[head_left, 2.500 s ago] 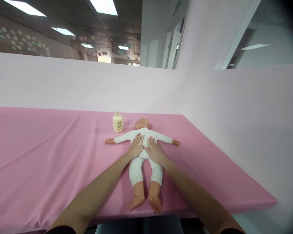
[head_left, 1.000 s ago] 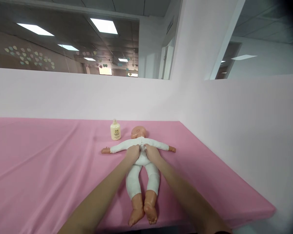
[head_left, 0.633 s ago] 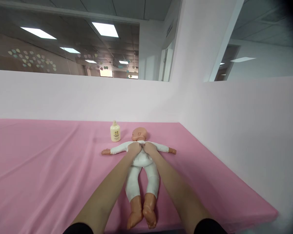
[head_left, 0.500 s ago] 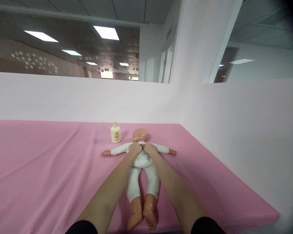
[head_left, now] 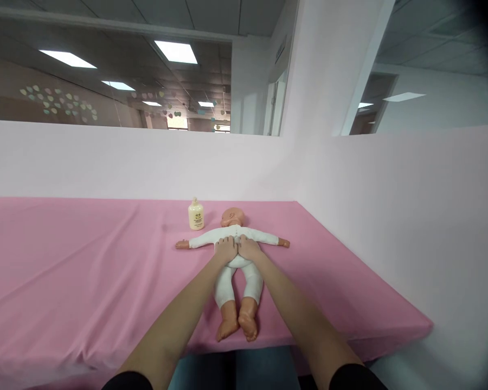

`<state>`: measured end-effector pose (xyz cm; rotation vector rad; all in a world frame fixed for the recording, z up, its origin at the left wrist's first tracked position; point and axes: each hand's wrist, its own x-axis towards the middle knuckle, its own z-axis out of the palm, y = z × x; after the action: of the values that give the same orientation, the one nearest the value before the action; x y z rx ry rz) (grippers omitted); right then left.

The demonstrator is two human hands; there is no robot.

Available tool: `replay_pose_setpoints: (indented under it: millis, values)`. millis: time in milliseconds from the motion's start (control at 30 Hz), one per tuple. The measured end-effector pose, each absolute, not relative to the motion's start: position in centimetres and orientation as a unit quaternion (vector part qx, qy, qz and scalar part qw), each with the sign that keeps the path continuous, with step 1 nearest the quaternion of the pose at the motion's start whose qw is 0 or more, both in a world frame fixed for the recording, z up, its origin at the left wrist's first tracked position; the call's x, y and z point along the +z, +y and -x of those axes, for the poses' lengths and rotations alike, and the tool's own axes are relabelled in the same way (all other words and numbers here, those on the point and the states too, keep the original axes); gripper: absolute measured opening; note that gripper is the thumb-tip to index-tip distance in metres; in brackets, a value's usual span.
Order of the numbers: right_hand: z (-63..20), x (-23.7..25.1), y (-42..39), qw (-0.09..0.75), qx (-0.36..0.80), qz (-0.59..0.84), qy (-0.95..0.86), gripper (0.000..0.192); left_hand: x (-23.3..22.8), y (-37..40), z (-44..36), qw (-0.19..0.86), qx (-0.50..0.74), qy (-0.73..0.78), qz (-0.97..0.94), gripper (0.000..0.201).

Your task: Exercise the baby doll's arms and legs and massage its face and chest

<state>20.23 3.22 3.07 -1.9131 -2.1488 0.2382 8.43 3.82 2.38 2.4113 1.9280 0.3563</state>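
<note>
A baby doll (head_left: 233,216) in a white long-sleeved outfit (head_left: 203,238) lies on a pink-covered surface, arms spread, bare feet toward me. Its head is turned to the left. My left hand (head_left: 226,250) rests on the left of the doll's belly, fingers pointing away from me and apparently laid flat on the cloth. Beside it, nearly touching, my right hand (head_left: 249,249) lies on the belly's right side in the same way. Both thumbs come close together at the middle of the front. Whatever is under the palms is hidden.
A cream bottle (head_left: 196,216) with a dark printed label stands left of the doll's head. The pink cover (head_left: 85,271) has creases and ends at a front edge near my legs (head_left: 236,371). White walls (head_left: 146,162) with windows rise behind and at right.
Both hands have slid from the doll's upper chest down to its belly, and their fingers have gone from closed at the front to stretched out. The view has shifted slightly, showing my legs.
</note>
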Motion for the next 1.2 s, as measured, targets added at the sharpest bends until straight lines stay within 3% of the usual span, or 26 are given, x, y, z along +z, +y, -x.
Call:
replay_pose_setpoints:
  millis: [200, 400, 700, 900, 1067, 1200]
  values:
    - [-21.0, 1.9, -1.0, 0.128, 0.063, 0.609, -0.781, 0.052, 1.2, -0.9, -7.5, -0.002, 0.163, 0.579, -0.799, 0.052]
    - [-21.5, 0.7, -3.5, 0.18, 0.032, 0.568, -0.803, 0.046, 1.0, -3.5, -7.2, 0.004, 0.171, 0.575, -0.8, 0.047]
    - [-19.8, 2.7, -1.8, 0.153, -0.002, 0.641, -0.752, 0.035, 3.6, -0.5, -8.9, 0.025, 0.141, 0.61, -0.78, 0.027]
    - [-19.5, 3.0, 1.2, 0.147, 0.006, 0.668, -0.729, 0.035, 3.7, 2.1, -8.8, 0.029, 0.14, 0.619, -0.772, 0.038]
    - [-19.7, 3.4, 3.5, 0.138, 0.028, 0.674, -0.725, 0.035, 3.7, 4.2, -8.8, 0.039, 0.141, 0.625, -0.767, 0.034]
    - [-19.9, 3.5, 4.7, 0.142, 0.053, 0.678, -0.719, 0.042, 3.7, 5.3, -8.9, 0.056, 0.152, 0.623, -0.765, 0.039]
